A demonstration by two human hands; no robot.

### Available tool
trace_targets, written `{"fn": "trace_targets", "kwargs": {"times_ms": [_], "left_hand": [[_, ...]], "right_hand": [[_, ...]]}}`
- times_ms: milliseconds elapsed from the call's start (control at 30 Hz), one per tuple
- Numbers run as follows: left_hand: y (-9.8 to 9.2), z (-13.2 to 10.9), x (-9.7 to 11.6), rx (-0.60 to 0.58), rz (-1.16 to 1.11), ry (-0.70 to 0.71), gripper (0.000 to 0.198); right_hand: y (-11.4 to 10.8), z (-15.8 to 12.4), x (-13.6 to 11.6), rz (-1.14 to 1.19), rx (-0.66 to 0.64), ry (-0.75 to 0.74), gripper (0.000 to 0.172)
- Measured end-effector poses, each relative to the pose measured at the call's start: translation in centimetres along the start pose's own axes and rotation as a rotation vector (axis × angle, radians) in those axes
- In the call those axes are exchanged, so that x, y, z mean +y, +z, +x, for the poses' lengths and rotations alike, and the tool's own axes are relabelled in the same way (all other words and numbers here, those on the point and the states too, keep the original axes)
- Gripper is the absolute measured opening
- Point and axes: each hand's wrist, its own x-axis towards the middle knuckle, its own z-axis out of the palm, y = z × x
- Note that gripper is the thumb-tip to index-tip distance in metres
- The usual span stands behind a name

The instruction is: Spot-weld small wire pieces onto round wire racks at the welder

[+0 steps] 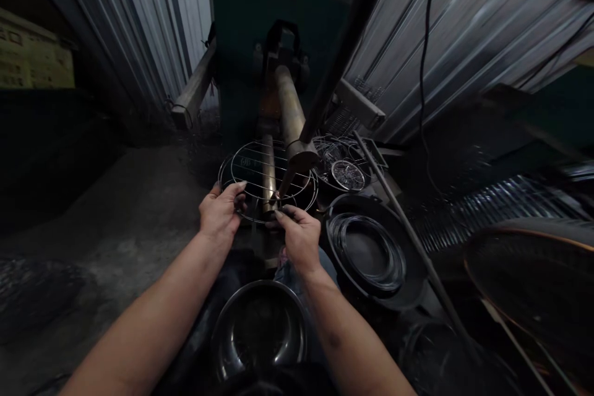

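Note:
A round wire rack with parallel bars lies across the lower metal cylinder of a machine. My left hand grips the rack's left front rim between thumb and fingers. At the front edge, my right hand is closed in a pinch beside the lower cylinder's end; what lies between its fingertips is too small to name. Above the rack, the thick upper cylinder points toward me, with a narrow rod coming down from its end to the rack's front rim.
A shiny metal bowl sits below my forearms. To the right are a black basin with coiled wire rings, a tray of wire pieces, and a long bar slanting past them. Corrugated metal sheets stand behind.

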Motion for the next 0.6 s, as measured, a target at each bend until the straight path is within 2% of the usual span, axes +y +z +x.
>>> {"fn": "trace_targets", "kwargs": {"times_ms": [367,500,600], "left_hand": [[0.5,0.2,0.1,0.010,0.038,0.038,0.045],[0.1,0.3,0.3,-0.012,0.068,0.027,0.047],[-0.5,0.7,0.9,-0.024,0.186,-0.011,0.052]], "right_hand": [[0.3,0.6,0.1,0.003,0.034,-0.022,0.020],[0.2,0.5,0.2,-0.028,0.030,-0.058,0.022],[-0.6,-0.2,0.1,-0.056,0.036,-0.086,0.026]]}}
